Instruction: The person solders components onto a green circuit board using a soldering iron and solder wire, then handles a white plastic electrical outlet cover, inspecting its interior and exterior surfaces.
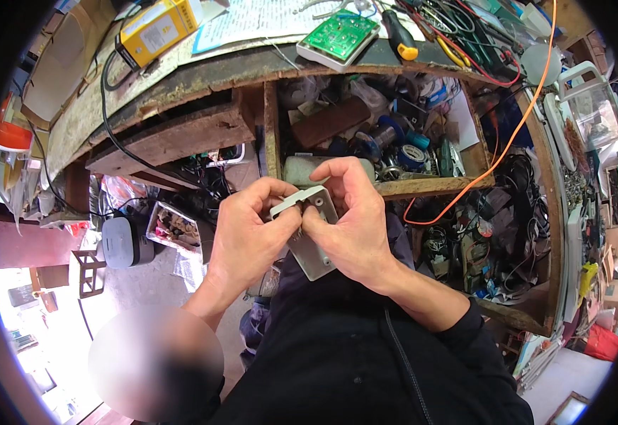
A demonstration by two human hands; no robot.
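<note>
Above my lap, an off-white plastic casing half is held up between both hands, its hollow inside with screw posts facing me. My left hand is closed on its left upper edge, fingers curled behind the rim. My right hand grips from the other side, its thumb pressed inside the shell close to the left thumb. Whatever small part the thumbs touch inside is hidden by them. On the bench beyond lies a green circuit board in another white casing, next to a black and yellow screwdriver.
An open drawer full of tape rolls, a solder spool and odds and ends sits just past my hands. An orange cable hangs across it on the right. A yellow box stands at the bench's left; tangled wires fill the lower right.
</note>
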